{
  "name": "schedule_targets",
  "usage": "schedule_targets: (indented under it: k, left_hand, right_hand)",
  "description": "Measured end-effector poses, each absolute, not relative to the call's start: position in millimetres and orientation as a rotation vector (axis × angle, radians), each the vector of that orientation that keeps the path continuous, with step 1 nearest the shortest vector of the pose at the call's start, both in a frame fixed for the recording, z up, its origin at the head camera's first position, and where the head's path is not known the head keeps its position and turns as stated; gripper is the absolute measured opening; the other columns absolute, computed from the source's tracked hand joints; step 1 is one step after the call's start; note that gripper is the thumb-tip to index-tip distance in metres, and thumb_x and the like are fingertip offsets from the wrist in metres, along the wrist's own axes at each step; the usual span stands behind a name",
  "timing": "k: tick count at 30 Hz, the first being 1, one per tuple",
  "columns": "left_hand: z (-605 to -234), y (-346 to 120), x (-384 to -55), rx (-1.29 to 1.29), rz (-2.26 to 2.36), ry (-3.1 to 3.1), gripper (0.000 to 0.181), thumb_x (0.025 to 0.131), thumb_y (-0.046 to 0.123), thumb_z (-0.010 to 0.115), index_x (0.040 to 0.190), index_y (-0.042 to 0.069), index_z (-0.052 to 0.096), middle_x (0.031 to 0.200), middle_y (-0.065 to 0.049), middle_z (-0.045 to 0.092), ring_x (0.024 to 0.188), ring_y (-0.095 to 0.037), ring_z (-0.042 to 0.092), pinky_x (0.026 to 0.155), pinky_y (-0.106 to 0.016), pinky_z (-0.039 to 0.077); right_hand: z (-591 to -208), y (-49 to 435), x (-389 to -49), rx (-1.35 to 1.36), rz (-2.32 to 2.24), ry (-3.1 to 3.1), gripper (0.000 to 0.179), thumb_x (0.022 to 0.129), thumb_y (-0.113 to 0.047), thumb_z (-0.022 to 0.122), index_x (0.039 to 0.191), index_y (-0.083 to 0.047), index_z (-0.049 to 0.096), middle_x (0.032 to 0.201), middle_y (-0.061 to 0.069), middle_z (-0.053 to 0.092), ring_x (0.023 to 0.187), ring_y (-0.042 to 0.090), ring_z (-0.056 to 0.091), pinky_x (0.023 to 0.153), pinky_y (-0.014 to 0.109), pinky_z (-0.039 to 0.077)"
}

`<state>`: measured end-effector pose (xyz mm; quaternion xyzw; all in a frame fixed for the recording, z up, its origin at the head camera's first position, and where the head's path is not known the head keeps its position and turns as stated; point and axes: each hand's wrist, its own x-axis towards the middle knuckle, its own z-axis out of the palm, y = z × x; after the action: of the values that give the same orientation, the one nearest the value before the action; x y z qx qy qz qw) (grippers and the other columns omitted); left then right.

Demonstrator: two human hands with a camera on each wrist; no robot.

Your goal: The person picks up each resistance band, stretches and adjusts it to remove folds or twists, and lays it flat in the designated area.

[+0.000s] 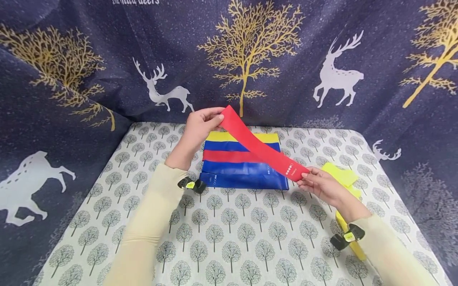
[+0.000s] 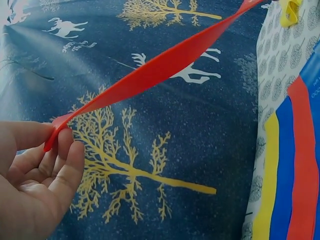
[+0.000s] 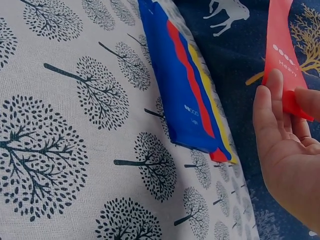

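Note:
A red resistance band [image 1: 255, 143] marked "Heavy" stretches slantwise between the two hands, raised over the table. My left hand [image 1: 202, 129] pinches its upper end between thumb and fingers, as the left wrist view shows of the band [image 2: 160, 65] too. Lower and to the right, my right hand [image 1: 323, 186] pinches the other end beside the printed dots; the right wrist view shows thumb and fingers on that end [image 3: 285, 65]. Beneath lie yellow, blue and red bands [image 1: 237, 169] side by side in overlapping strips, partly hidden by the raised band. The front blue one reads "Light".
Several folds of yellow band [image 1: 338, 174] lie at the right by the right forearm, which hides part of them. A tree-print cloth [image 1: 230, 234] covers the table. Behind and at the sides hangs a dark blue curtain [image 1: 279, 79] with deer and trees.

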<state>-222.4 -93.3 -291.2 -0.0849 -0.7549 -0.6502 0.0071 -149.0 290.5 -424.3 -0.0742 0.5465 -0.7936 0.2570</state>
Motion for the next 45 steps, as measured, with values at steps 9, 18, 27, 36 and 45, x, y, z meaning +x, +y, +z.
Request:
schedule_targets:
  k: [9, 18, 27, 36, 45]
  left_hand:
    - [-301, -108, -224, -0.287, -1.952, -2.450, 0.035, 0.099, 0.007, 0.063, 0.133, -0.002, 0.065, 0.100, -0.009, 0.073, 0.073, -0.002, 0.067, 0.075, -0.015, 0.059]
    - [-313, -127, -219, -0.352, -1.850, -2.586, 0.038, 0.097, 0.005, 0.063, 0.133, -0.002, 0.064, 0.096, -0.004, 0.072, 0.077, -0.004, 0.065, 0.080, -0.021, 0.059]
    - [-325, -145, -208, -0.288, -1.686, -2.872, 0.027, 0.095, 0.008, 0.064, 0.121, -0.002, 0.064, 0.101, -0.008, 0.071, 0.088, -0.016, 0.067, 0.090, -0.033, 0.054]
    - [-355, -158, -201, -0.335, -1.684, -3.006, 0.018, 0.093, 0.007, 0.065, 0.107, -0.004, 0.065, 0.094, -0.006, 0.071, 0.084, -0.012, 0.065, 0.087, -0.032, 0.060]
    - [-377, -173, -194, -0.327, -1.705, -3.065, 0.021, 0.091, 0.008, 0.067, 0.108, -0.005, 0.066, 0.089, 0.000, 0.071, 0.084, -0.013, 0.065, 0.093, -0.037, 0.059]
  right_hand:
    - [-416, 294, -151, -0.147, -2.118, 1.668, 0.028, 0.102, 0.007, 0.049, 0.104, -0.014, 0.066, 0.094, -0.002, 0.077, 0.088, 0.006, 0.074, 0.086, 0.021, 0.062]
    - [-396, 300, -154, -0.045, -2.097, 1.853, 0.025, 0.102, 0.005, 0.052, 0.097, -0.016, 0.065, 0.087, -0.006, 0.073, 0.077, 0.005, 0.070, 0.077, 0.018, 0.061]
    - [-378, 297, -152, 0.017, -1.951, 2.108, 0.028, 0.099, 0.000, 0.060, 0.090, -0.025, 0.069, 0.082, -0.016, 0.074, 0.071, -0.001, 0.062, 0.064, 0.013, 0.051]
    - [-378, 292, -148, 0.036, -1.916, 2.113, 0.027, 0.098, 0.002, 0.058, 0.089, -0.022, 0.066, 0.088, -0.016, 0.073, 0.079, 0.000, 0.070, 0.074, 0.013, 0.059]
    - [-390, 284, -145, 0.012, -1.732, 2.183, 0.017, 0.099, -0.003, 0.059, 0.100, -0.018, 0.066, 0.090, -0.017, 0.071, 0.084, -0.001, 0.069, 0.081, 0.017, 0.061]
